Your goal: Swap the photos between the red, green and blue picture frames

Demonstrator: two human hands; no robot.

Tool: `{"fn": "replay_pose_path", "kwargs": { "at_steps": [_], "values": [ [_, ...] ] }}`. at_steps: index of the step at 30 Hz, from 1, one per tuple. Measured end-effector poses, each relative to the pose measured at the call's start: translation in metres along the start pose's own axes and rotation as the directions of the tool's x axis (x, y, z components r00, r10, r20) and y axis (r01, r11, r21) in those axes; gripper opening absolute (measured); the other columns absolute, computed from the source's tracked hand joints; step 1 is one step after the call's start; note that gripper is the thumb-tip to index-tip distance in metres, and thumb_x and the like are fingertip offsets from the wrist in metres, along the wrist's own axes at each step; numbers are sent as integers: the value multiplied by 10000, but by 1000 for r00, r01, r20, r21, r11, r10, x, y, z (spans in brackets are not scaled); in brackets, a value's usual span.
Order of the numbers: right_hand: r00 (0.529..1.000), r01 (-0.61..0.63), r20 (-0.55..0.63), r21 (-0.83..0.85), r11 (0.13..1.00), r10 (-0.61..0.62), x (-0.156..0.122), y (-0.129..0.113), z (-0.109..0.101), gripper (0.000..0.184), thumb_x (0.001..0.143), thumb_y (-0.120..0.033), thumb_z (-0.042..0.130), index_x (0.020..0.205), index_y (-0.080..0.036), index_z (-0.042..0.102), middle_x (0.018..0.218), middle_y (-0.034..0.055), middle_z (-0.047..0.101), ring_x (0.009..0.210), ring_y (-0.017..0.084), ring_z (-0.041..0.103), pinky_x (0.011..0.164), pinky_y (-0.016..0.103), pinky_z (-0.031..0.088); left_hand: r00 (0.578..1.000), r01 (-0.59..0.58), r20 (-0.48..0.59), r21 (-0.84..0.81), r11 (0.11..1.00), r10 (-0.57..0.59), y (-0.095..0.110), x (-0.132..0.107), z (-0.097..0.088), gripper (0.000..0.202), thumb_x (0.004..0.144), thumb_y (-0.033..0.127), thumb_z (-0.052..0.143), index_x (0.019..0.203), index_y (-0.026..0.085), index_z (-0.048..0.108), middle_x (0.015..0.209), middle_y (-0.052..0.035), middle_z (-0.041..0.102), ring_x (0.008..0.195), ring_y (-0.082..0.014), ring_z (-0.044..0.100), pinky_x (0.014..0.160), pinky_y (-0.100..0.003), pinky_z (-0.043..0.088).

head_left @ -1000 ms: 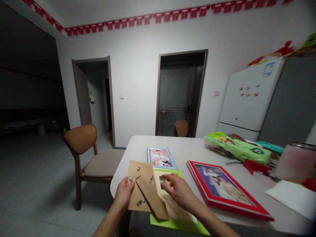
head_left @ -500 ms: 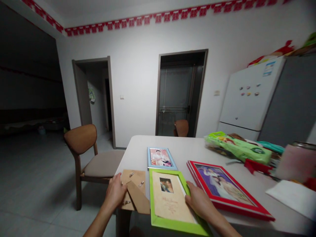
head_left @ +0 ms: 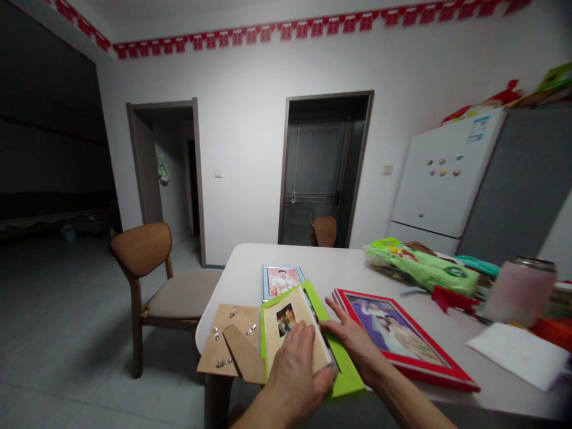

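Head view: near edge of the desk (head_left: 344,268), the green frame (head_left: 349,382) points its long axis away from the wearer, far end leaning left; the beige card (head_left: 301,311) runs likewise. Bracing the frame while handling the card by its edges should avoid creases. Left hand's (head_left: 295,364) fingers lie together over the card, pinch unclear; right hand's (head_left: 355,345) spread.

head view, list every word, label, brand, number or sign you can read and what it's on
Nothing reads clearly.
Label on the fridge: too small.
Dark oval mark on the green packet: too blurred.
Marks on the red wall border: too blurred.
Cream sheet: no print readable, and the left hand covers part of it.
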State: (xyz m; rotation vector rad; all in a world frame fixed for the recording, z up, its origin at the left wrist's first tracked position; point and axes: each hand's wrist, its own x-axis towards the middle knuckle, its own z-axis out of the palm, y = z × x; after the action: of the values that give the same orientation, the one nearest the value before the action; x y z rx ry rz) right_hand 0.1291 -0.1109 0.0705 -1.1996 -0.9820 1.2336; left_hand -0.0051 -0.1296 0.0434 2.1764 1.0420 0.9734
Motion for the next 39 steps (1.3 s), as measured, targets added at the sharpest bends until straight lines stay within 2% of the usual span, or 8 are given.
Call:
{"fn": "replay_pose_path", "kwargs": {
  "at_steps": [4, 8, 13, 18, 25, 30, 35, 39],
  "values": [
    [998, 50, 37, -37, 998, -49, 8, 5, -4, 687, 614, -221, 552, 1246, -146, 291, 691, 31, 633, 513, 126, 563, 489, 240, 430, 989, -75, -127, -5, 997, 73, 4, 2, -16, 557, 662, 110, 422, 1217, 116, 373, 1220, -88, 447, 1120, -210, 394, 968, -297, 280],
    [994, 81, -38, -323, 943, -99, 19, 17, -18, 627, 642, -208, 490, 1235, -108, 313, 512, -33, 549, 448, 107, 520, 427, 200, 370, 881, 97, -441, -190, 977, -173, -20, -4, -47, 547, 664, 111, 413, 1208, 135, 369, 1162, -65, 506, 1070, -192, 450, 929, -274, 321],
    [978, 77, -54, -802, 592, -201, 31, 34, -37, 528, 641, -207, 428, 1143, -49, 450, 675, 56, 629, 611, 161, 582, 549, 236, 405, 739, 236, -510, -415, 878, -440, -78, -24, -67, 538, 596, 103, 435, 1133, 119, 412, 1095, -73, 544, 998, -207, 502, 854, -281, 386],
    [964, 126, 50, -950, 285, -260, 41, 55, -46, 449, 664, -198, 395, 1061, -26, 514, 976, 171, 605, 892, 210, 564, 768, 263, 390, 772, 306, -378, -483, 820, -511, -107, -44, -60, 492, 571, 135, 472, 1063, 134, 457, 992, -50, 603, 909, -200, 555, 779, -257, 424],
    [947, 174, 129, -976, 134, -293, 40, 63, -46, 341, 675, -175, 397, 940, -63, 581, 870, 152, 619, 821, 220, 565, 746, 288, 394, 855, 397, -284, -182, 900, -434, -93, -47, -71, 502, 613, 183, 459, 1114, 147, 447, 1057, -61, 577, 980, -210, 515, 841, -279, 372],
    [913, 263, 148, -926, 270, -379, 30, 57, -22, 411, 688, -222, 425, 1053, -71, 537, 1044, 151, 565, 921, 218, 524, 837, 307, 363, 887, 402, -306, 137, 905, -347, -87, -53, -70, 570, 610, 223, 472, 1163, 95, 424, 1207, -121, 453, 1126, -227, 381, 960, -328, 247],
    [944, 325, 218, -740, 590, -247, 21, 60, 23, 432, 711, -263, 384, 1058, -50, 530, 878, 120, 637, 719, 170, 583, 700, 277, 431, 973, 231, -54, 283, 931, -225, -74, -57, -58, 686, 535, 153, 488, 1212, 168, 381, 1329, -65, 269, 1224, -237, 206, 1001, -385, 162],
    [944, 319, 263, -591, 741, -197, 21, 68, 46, 388, 685, -222, 394, 999, -72, 568, 742, 70, 651, 657, 156, 581, 609, 257, 438, 985, 132, 58, 356, 925, -163, -69, -52, -47, 693, 517, 81, 441, 1199, 198, 402, 1307, -45, 312, 1207, -230, 251, 1003, -401, 171]
  ]
}}
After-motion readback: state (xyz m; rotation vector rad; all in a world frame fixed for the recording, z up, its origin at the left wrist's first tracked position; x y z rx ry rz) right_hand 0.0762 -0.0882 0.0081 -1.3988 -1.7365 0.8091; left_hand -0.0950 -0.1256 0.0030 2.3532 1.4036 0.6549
